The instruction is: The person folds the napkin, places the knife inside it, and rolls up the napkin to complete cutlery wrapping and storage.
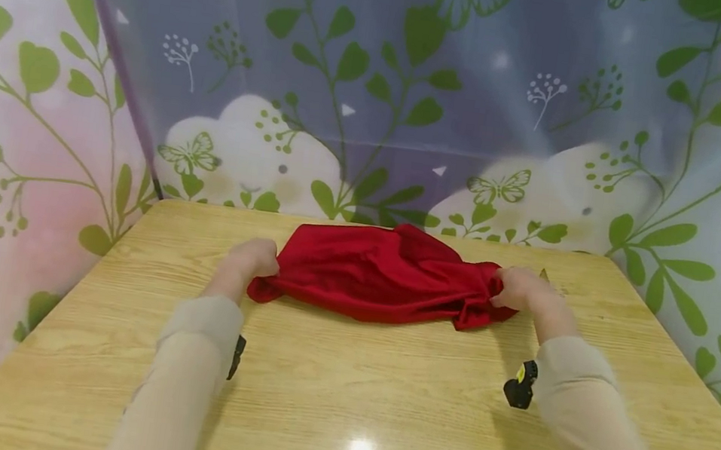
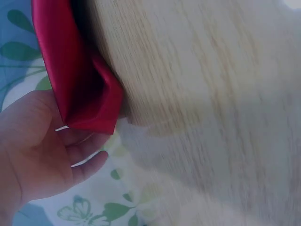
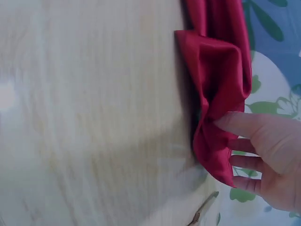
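A crumpled red cloth with a satin sheen lies across the far part of the wooden table. At its left end, my left hand grips the fabric; the left wrist view shows the hand with fingers under a folded corner of the cloth and the thumb tip hidden. My right hand pinches the other end. In the right wrist view, that hand has its thumb pressed on the bunched cloth and fingertips behind it. Whatever may lie beneath the cloth is hidden.
The light wooden table reaches back to a leaf-patterned curtain, which also rises at both sides. A thin brownish item of unclear kind lies near my right hand. Black devices sit at both wrists.
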Demonstrator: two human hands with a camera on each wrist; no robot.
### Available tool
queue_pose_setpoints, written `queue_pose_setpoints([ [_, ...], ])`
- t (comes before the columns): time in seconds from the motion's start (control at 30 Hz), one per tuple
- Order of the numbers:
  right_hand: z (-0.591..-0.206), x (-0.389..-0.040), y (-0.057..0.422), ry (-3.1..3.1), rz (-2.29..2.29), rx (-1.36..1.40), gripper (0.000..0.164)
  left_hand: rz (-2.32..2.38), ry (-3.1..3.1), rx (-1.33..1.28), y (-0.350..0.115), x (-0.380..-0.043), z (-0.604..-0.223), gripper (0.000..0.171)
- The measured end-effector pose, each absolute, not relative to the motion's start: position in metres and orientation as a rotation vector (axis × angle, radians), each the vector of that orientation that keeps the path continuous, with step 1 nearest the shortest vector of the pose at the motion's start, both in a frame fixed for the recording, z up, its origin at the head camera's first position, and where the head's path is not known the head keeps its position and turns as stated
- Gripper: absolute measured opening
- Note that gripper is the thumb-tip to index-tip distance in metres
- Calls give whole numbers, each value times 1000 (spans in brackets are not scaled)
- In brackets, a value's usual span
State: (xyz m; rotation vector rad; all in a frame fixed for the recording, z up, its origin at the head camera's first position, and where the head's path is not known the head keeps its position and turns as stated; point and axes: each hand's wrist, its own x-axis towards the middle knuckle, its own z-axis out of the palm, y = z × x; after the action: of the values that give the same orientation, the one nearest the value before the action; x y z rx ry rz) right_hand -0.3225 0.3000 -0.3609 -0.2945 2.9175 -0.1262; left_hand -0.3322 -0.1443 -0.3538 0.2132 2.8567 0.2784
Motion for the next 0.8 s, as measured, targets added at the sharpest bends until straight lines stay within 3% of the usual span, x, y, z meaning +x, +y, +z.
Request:
queue_pose_setpoints([
  [0.13, -368, -324, 297, 2867, -133, -298, 56, 290, 2845, 210, -140, -334, -356, 7],
  [0.37, -365, -328, 295, 2815, -176, -288, 31, 241, 2833, 216, -133, -337, -364, 12],
  [0.8, -370, -324, 308, 2953, -82, -181, 13, 341, 3062, 217, -147, -346, -362, 7],
])
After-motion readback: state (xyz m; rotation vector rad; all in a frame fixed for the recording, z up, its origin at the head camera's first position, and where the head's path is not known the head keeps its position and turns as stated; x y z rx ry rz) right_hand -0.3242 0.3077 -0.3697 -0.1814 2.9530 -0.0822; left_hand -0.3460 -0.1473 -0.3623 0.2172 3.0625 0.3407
